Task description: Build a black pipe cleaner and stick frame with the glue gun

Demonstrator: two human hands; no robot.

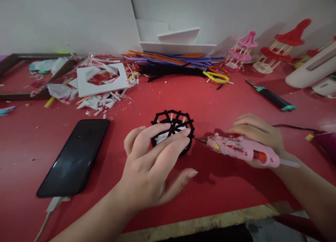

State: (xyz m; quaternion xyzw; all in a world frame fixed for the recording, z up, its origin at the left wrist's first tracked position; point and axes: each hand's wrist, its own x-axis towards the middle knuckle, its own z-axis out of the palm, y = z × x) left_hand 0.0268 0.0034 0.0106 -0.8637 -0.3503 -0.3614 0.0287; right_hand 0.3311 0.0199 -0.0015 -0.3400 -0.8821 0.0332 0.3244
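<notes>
A small round frame (192, 130) of black fuzzy stems, with spokes meeting at its middle, stands on the red table. Pale sticks and a white base show through its gaps. My left hand (152, 168) lies over it, fingers stretched out and touching the top, thumb free. In my right hand (258, 132) is a pink hot glue gun (233, 147), held sideways. Its metal nozzle points left and is at the frame's right edge; I cannot tell whether they touch. My left hand and its fingers hide the frame's front left part.
A phone (75, 158) on a cable lies left. Behind are a cut white foam board (102, 90) among scraps, black pipe cleaners (168, 70), and pink (243, 53) and red (286, 42) stick models. A utility knife (274, 97) lies back right; a cord trails behind my right hand.
</notes>
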